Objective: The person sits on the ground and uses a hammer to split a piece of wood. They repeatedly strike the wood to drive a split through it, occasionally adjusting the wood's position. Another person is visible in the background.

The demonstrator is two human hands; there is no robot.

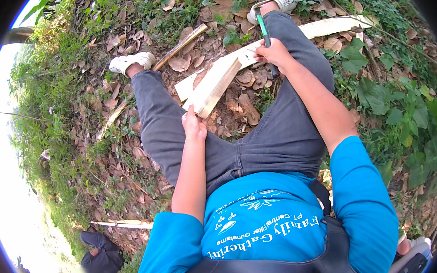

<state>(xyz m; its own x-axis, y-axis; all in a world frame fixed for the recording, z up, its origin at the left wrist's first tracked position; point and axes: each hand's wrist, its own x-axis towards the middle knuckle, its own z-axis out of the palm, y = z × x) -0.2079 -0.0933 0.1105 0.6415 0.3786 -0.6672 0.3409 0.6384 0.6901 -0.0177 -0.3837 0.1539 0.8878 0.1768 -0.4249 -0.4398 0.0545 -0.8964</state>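
My left hand [194,124] grips the near end of a short pale wooden board [220,87], thumb on top. That board slants away to the upper right and its far end overlaps a long pale plank [317,28] on the ground. In my right hand [274,55] is a hammer [263,26] with a green shaft and black grip. Its far end lies against my shoe and is hard to make out. The right fingers are closed around the handle, near the board's far end; whether they also pinch something small cannot be seen.
My legs spread on either side of the boards, with white shoes [133,63] at the far side. A narrow wooden stick [181,47] lies by the left shoe. Leaf litter and green plants [378,95] surround me. Another person in dark clothing [104,258] is at the lower left.
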